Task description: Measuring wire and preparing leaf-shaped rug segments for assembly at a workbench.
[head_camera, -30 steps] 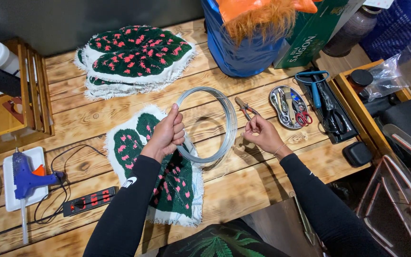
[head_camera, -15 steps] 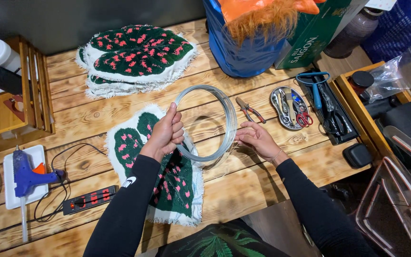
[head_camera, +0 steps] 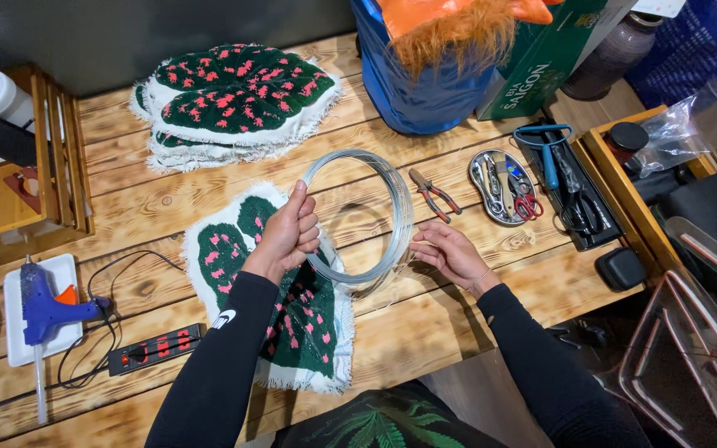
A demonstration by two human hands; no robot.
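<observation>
Left hand (head_camera: 290, 236) gripped the wire coil (head_camera: 396, 207); right hand (head_camera: 450, 253) pinched its right edge. Bare table (head_camera: 425, 319) lay near; pliers (head_camera: 433, 192) lay just far

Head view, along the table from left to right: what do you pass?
Glue gun → power strip → left hand → wire coil → right hand → pliers → metal tray → black tray
</observation>
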